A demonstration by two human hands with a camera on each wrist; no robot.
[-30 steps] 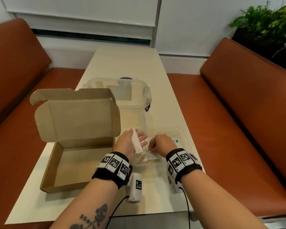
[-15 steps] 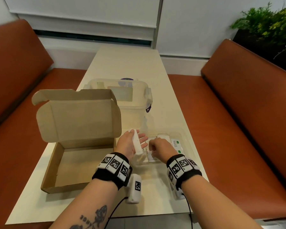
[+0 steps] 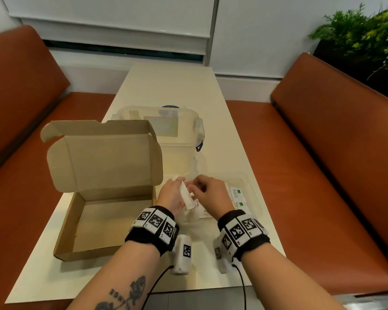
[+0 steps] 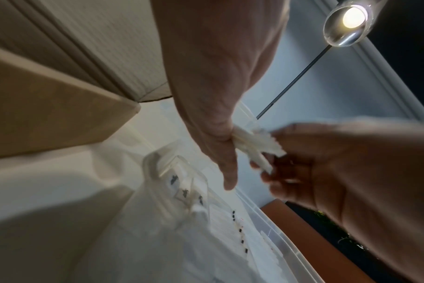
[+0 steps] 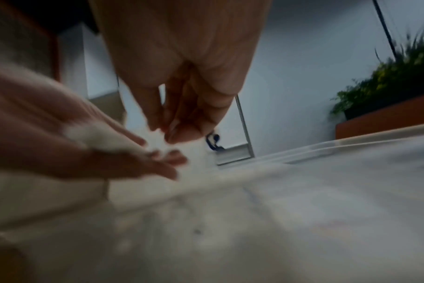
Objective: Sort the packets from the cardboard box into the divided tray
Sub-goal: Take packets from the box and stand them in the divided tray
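White packets in left hand — right hand alongside

Two white packets in the divided tray read "Stevi", with the rest cut off.

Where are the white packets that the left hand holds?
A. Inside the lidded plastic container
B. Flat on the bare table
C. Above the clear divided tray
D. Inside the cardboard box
C: the left hand grips the bundle of white paper packets above the clear plastic divided tray, while the brown cardboard box shows only its bare floor.
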